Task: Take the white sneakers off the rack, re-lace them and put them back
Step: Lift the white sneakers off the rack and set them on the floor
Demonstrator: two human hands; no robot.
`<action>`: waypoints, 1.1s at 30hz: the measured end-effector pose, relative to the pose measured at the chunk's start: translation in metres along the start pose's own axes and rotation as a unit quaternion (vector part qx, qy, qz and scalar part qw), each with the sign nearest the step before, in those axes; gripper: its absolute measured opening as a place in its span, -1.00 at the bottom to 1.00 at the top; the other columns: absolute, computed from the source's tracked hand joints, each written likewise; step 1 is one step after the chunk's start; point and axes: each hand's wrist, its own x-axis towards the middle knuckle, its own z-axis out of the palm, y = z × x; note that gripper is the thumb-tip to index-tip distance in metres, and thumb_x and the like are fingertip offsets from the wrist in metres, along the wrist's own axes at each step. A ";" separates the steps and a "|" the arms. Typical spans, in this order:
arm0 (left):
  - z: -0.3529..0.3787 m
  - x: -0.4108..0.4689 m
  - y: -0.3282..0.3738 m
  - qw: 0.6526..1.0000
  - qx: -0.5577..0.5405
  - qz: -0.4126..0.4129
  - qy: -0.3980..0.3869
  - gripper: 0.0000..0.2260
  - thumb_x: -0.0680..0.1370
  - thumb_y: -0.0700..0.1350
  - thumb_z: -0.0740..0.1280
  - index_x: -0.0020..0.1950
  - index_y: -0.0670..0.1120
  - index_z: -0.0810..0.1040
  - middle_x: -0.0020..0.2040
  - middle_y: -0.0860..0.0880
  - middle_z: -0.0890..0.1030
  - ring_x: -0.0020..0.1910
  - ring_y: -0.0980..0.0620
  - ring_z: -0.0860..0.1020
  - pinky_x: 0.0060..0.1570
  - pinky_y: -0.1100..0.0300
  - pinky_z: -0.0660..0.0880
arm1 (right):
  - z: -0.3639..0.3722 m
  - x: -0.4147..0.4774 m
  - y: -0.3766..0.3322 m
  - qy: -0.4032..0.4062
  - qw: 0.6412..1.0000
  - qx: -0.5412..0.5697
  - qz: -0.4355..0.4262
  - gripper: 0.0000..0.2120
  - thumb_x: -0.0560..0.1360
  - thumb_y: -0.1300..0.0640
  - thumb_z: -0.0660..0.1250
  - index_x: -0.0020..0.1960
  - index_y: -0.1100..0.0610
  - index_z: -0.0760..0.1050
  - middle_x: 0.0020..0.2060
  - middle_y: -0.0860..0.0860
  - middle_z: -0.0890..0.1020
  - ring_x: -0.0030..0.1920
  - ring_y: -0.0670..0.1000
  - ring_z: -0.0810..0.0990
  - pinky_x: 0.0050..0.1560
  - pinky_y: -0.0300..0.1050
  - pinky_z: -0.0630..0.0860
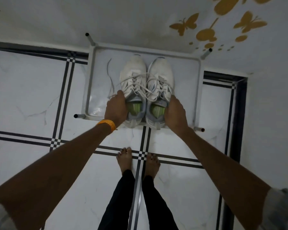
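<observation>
The rack [91, 80] stands against the wall [123, 22], a pale tube frame with a clear shelf, seen from straight above; you stand barefoot on the tiled floor [32, 88] in front of it. The white sneakers [146, 80] sit side by side on that shelf, toes to the wall, heels overhanging the front rail toward you.

Your left hand [117, 108] wraps the outer heel side of the left shoe, fingers curled against its collar. Your right hand [175, 112] cups the outer heel side of the right shoe, fingers closed along its flank. Whether either thumb is hooked inside a collar, you cannot tell from here.

Risks, as judged from this position:
- You press the pair together from outside only. If either palm slips, one shoe may drop off the front edge.
- The rack looks light. A lift that drags the soles could tip or shift it.
- The laces [140, 87] lie loose and crossed between both shoes. Separating the pair may snag them.
- One loose lace end [110, 75] trails on the shelf to the left. It could catch the frame or get stepped on.
</observation>
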 end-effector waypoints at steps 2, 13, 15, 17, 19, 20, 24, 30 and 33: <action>-0.005 -0.023 0.001 1.000 -0.005 0.010 -0.004 -0.83 0.57 -0.15 0.21 0.12 -0.19 0.38 0.00 -0.26 0.64 -0.06 -0.30 0.62 -0.05 -0.13 0.59 | -0.009 -0.025 0.002 0.005 1.000 0.005 -0.010 -0.58 0.53 0.30 0.20 0.39 0.25 0.29 0.12 0.22 0.54 0.08 0.22 0.56 0.06 0.08 0.54; -0.012 -0.189 -0.011 0.995 -0.095 0.006 -0.032 -0.66 0.61 0.02 0.16 0.33 -0.10 0.32 0.04 -0.05 0.61 -0.08 0.00 0.60 0.04 0.05 0.62 | -0.008 -0.206 0.015 -0.017 0.996 0.083 0.016 -0.52 0.58 0.21 0.18 0.48 0.10 0.20 0.18 0.09 0.48 0.10 0.08 0.54 0.07 -0.12 0.49; -0.004 -0.214 -0.028 0.996 -0.082 0.026 -0.036 -0.69 0.60 0.05 0.18 0.27 -0.09 0.33 0.03 -0.06 0.61 -0.07 -0.01 0.61 0.04 0.05 0.62 | 0.014 -0.233 0.025 0.001 0.997 0.079 0.002 -0.53 0.58 0.24 0.18 0.47 0.13 0.22 0.17 0.12 0.50 0.09 0.10 0.55 0.10 -0.03 0.53; 0.005 -0.239 -0.050 0.995 -0.081 0.043 -0.040 -0.70 0.60 0.06 0.19 0.23 -0.09 0.35 0.02 -0.03 0.59 -0.07 0.03 0.60 0.02 0.14 0.60 | 0.040 -0.260 0.033 0.006 0.998 0.068 -0.002 -0.54 0.57 0.25 0.19 0.45 0.16 0.25 0.17 0.14 0.52 0.12 0.12 0.55 0.14 0.05 0.55; 0.016 -0.258 -0.069 0.994 -0.087 0.040 -0.055 -0.74 0.61 0.06 0.19 0.21 -0.06 0.34 0.01 0.01 0.57 -0.07 0.08 0.59 -0.02 0.24 0.59 | 0.064 -0.282 0.040 0.006 0.998 0.067 0.003 -0.55 0.56 0.25 0.19 0.44 0.17 0.26 0.17 0.14 0.52 0.14 0.12 0.55 0.15 0.11 0.55; 0.023 -0.267 -0.078 0.993 -0.093 0.027 -0.060 -0.76 0.62 0.05 0.19 0.19 -0.04 0.34 -0.01 0.03 0.56 -0.07 0.08 0.60 -0.07 0.29 0.58 | 0.075 -0.292 0.043 0.006 0.998 0.066 0.000 -0.54 0.56 0.25 0.20 0.45 0.18 0.25 0.19 0.14 0.52 0.16 0.13 0.54 0.17 0.12 0.54; 0.067 -0.288 -0.112 0.997 -0.056 0.021 -0.057 -0.75 0.60 0.01 0.23 0.19 -0.10 0.35 -0.04 -0.03 0.58 -0.11 0.02 0.61 -0.09 0.18 0.61 | 0.120 -0.306 0.061 -0.001 0.998 0.062 0.011 -0.51 0.57 0.24 0.21 0.48 0.17 0.22 0.29 0.14 0.48 0.24 0.13 0.51 0.27 0.01 0.49; 0.167 -0.278 -0.172 0.998 -0.045 0.014 -0.052 -0.67 0.61 -0.02 0.19 0.30 -0.17 0.34 0.06 -0.15 0.62 -0.04 -0.10 0.62 0.01 0.07 0.59 | 0.209 -0.277 0.115 -0.015 1.000 0.014 -0.003 -0.54 0.57 0.23 0.22 0.44 0.22 0.25 0.23 0.17 0.50 0.17 0.15 0.53 0.15 -0.05 0.48; 0.219 -0.261 -0.197 0.997 -0.037 0.038 -0.049 -0.69 0.59 -0.09 0.22 0.26 -0.24 0.36 0.03 -0.21 0.62 -0.05 -0.19 0.62 -0.03 -0.02 0.59 | 0.258 -0.249 0.147 -0.017 1.000 -0.004 -0.016 -0.62 0.55 0.23 0.23 0.35 0.24 0.33 0.14 0.19 0.55 0.08 0.15 0.56 0.07 -0.05 0.51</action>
